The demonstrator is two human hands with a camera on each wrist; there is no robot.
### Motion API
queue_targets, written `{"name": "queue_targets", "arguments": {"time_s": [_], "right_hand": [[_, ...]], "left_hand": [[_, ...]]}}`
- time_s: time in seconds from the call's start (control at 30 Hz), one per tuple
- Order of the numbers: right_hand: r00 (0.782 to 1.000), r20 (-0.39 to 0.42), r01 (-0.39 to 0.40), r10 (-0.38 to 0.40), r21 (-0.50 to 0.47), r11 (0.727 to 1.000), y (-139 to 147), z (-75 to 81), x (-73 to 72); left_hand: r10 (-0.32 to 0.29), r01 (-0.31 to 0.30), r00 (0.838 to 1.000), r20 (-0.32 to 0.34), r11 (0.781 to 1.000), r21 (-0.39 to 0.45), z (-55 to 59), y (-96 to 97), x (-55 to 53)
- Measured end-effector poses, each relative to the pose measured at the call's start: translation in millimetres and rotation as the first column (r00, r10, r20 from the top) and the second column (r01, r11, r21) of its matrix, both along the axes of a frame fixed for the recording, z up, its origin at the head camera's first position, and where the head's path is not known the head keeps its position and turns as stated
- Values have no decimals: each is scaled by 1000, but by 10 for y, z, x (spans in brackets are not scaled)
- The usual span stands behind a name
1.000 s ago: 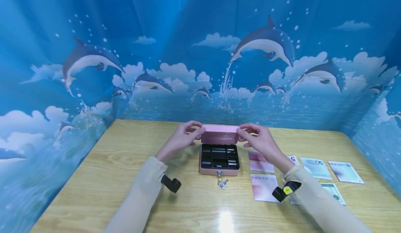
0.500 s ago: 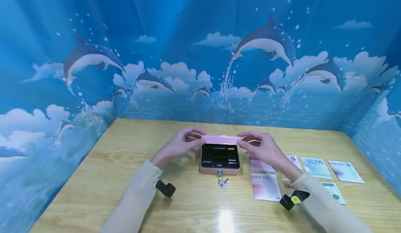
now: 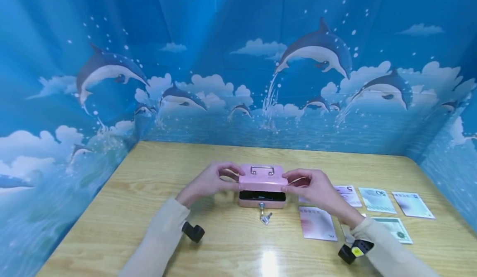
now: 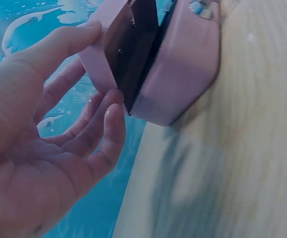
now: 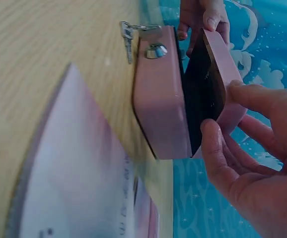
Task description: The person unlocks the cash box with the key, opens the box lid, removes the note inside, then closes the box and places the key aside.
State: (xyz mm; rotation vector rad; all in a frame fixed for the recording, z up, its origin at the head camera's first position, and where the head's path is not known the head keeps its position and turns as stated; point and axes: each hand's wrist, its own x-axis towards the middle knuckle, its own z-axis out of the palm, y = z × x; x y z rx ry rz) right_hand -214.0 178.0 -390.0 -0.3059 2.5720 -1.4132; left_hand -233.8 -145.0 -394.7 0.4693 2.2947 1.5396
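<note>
A pink cash box point(image 3: 247, 203) stands on the wooden table with its lid point(image 3: 262, 182) tilted partway down over it. My left hand point(image 3: 214, 182) pinches the lid's left corner between thumb and fingers. At the opposite corner, my right hand point(image 3: 314, 188) grips the lid the same way. On top of the lid is a metal handle point(image 3: 262, 170). A dark gap shows between lid and base, and little of the black inside is visible. Keys point(image 3: 266, 218) hang from the front lock point(image 5: 156, 51) and lie against the table.
Several banknotes lie right of the box, among them a pinkish note point(image 3: 318, 224), a blue note point(image 3: 377, 199) and a green note point(image 3: 395, 229). My right forearm passes over some of them. A blue dolphin-print curtain point(image 3: 238, 61) hangs behind the table point(image 3: 112, 227).
Both hands have swung the lid forward and down from nearly upright. Its top and handle now face up, and the black compartments are mostly covered. The notes and keys stay put.
</note>
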Motion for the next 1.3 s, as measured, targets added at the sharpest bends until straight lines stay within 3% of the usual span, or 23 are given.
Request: {"name": "queue_targets", "arguments": {"time_s": [0.33, 0.7, 0.9, 1.07, 1.17, 1.3], "right_hand": [[991, -121, -51, 59, 71, 996, -44, -100, 106], [972, -194, -111, 132, 116, 987, -26, -120, 130], [911, -371, -117, 182, 191, 975, -65, -133, 211], [858, -475, -129, 194, 167, 977, -180, -182, 288], [866, -445, -163, 228, 180, 970, -264, -192, 343], [903, -330, -195, 274, 253, 948, -374, -180, 409]], "left_hand": [[-29, 19, 994, -104, 994, -104, -86, 27, 89], [-39, 23, 994, -106, 990, -141, -78, 24, 122], [-37, 9, 990, -136, 979, -202, -85, 62, 103], [-65, 40, 991, -120, 978, -204, -107, 96, 66], [-91, 71, 990, -104, 981, -183, -119, 122, 43], [-110, 91, 988, -106, 982, -167, -141, 157, 7]]}}
